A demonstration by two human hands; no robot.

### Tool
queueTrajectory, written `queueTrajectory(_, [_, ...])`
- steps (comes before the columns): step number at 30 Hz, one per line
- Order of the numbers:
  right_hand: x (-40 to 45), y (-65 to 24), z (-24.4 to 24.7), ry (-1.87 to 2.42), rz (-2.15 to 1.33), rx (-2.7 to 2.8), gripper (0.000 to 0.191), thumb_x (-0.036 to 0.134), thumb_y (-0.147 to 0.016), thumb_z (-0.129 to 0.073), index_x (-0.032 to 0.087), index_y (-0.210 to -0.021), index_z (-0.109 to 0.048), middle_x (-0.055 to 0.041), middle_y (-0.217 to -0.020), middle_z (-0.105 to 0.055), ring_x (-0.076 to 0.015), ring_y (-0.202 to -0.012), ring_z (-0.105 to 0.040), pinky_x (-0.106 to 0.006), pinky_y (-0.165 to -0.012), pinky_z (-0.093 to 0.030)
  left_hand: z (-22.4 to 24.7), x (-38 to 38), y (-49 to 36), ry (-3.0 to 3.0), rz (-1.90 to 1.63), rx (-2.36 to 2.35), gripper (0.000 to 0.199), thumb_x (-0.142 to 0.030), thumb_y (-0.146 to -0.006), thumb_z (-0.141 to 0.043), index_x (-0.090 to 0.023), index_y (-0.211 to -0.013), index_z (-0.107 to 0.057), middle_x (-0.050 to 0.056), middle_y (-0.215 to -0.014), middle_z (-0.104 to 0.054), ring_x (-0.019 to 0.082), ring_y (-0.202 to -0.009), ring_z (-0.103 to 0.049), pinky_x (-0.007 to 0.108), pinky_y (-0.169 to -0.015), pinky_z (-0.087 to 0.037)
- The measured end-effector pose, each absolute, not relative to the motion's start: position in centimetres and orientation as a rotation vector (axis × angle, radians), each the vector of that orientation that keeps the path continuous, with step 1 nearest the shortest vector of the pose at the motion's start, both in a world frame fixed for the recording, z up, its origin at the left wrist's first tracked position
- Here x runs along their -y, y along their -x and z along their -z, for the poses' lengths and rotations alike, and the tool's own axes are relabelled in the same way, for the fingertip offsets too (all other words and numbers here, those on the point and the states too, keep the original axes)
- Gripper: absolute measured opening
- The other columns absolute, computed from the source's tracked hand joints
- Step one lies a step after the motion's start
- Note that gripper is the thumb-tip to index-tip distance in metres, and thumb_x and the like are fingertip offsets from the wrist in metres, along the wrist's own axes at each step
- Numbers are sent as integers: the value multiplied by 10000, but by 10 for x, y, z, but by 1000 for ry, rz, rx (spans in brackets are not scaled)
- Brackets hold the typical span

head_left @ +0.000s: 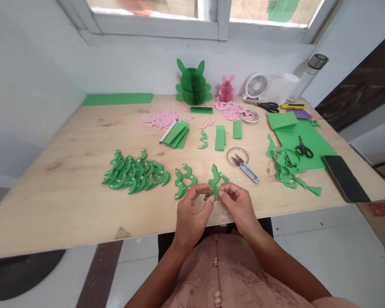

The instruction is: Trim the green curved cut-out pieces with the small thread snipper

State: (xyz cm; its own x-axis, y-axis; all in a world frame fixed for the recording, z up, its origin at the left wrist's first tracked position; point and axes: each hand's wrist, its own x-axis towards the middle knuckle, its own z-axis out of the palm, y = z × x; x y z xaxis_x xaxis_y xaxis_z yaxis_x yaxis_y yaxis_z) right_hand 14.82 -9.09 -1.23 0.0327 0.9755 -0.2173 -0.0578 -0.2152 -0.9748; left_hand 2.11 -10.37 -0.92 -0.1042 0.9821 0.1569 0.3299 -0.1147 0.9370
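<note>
A wavy green paper piece [215, 176] is held upright between my two hands near the table's front edge. My left hand [194, 209] pinches its lower left side with thumb and forefinger. My right hand [238, 205] grips its lower right side with the fingertips. Another green scalloped piece shows just behind it. To the left lie a few scalloped green pieces [185, 182] with pale marks, and farther left a large pile of similar pieces [134, 173]. Blue-handled thread snips [248, 170] rest beyond my right hand, their blades over a clear ring.
Green scraps [287, 167], black scissors [304, 149] on green sheets and a phone [345, 177] are at the right. Toward the wall are folded green strips, pink cutouts [160, 119], a green paper figure [194, 85], a pink one [226, 90] and a white fan [256, 86].
</note>
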Motion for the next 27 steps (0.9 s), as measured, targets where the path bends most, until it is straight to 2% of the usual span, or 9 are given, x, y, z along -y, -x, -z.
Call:
queueTrajectory(13, [91,-151,19,1392,-1256,1175,123,286,-763,-576,181,-699,-581,16,-620,-546,-114,-570,-465,-236,-540,-369,12,102,-20,-1446,-1218,-1455,170,-202,-747,-609,-187,-915,-590,26,-845,-662,168,-829,-627,329,-813,-489])
queueTrajectory(27, [91,-146,13,1282,-1352,993,156,320,-729,-636,198,-815,-592,3,-756,-595,-140,-709,-541,-258,-649,-415,16,102,-20,-1417,-1231,-1518,100,-216,-767,-580,-191,-844,-639,10,-801,-679,165,-790,-618,290,-770,-471])
